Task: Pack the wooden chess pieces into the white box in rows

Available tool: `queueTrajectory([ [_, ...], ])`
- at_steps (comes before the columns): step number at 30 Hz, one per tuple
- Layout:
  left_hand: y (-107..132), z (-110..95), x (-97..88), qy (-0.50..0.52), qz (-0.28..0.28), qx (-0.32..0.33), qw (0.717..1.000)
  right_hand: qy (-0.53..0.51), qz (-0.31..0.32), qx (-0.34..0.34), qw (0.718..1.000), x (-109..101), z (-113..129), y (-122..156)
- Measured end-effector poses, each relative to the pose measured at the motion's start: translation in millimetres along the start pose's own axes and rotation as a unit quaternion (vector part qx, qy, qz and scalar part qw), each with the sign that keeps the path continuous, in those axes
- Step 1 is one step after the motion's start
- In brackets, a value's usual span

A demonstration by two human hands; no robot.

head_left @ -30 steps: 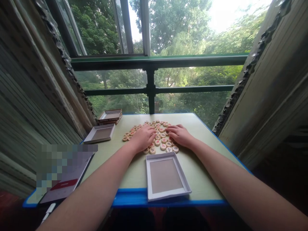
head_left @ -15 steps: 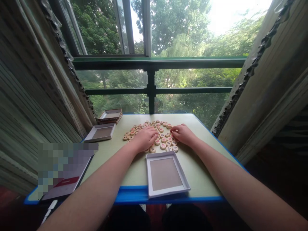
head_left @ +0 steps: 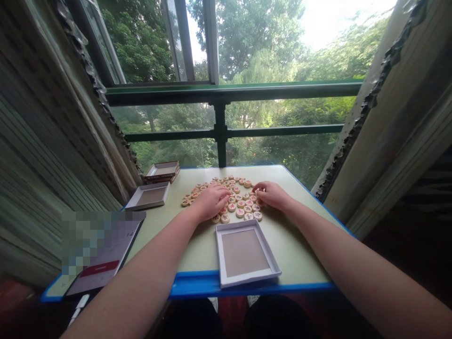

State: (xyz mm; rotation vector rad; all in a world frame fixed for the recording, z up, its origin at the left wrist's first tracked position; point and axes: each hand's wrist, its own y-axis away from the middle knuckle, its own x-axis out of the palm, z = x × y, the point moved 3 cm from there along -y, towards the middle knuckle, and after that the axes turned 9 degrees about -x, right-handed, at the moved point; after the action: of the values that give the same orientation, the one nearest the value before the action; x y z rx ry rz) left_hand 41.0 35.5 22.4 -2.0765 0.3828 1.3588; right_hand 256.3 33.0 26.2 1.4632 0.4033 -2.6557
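Your left hand [head_left: 212, 202] arches, back upward, over the Chinese chess pieces [head_left: 240, 204], while your right hand [head_left: 271, 194] curls at their right edge; I cannot tell whether either pinches one. The pieces lie clustered on the table [head_left: 192, 256], just beyond the shallow open box [head_left: 245, 254] near you.

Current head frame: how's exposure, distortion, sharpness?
Head view: sky blown out at upper right, curtains dim; head view: wide-angle stretch, forearms splaying large toward the bottom corners; head view: round pieces look soft, many characters hard to read; head view: pixelated block hides part of the tablet.
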Motion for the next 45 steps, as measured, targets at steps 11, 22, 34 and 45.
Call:
queueTrajectory([
  [11, 6, 33, -8.1, -0.088, -0.163, -0.18, 0.966, 0.035, -0.037, -0.04, 0.998, -1, -6, -2],
  [22, -5, 24, -74.0, 0.123, -0.105, -0.15, 0.975, 0.001, -0.038, -0.094, 0.995, 4, -4, -4],
  [34, 21, 71, -57.3, 0.097, -0.052, -0.265, 0.958, -0.022, 0.013, -0.276, 0.961, 4, 49, 23],
  [45, 28, 44, -36.7, 0.031, 0.083, -0.18, 0.98, 0.041, 0.078, -0.362, 0.928, 21, 72, 36],
])
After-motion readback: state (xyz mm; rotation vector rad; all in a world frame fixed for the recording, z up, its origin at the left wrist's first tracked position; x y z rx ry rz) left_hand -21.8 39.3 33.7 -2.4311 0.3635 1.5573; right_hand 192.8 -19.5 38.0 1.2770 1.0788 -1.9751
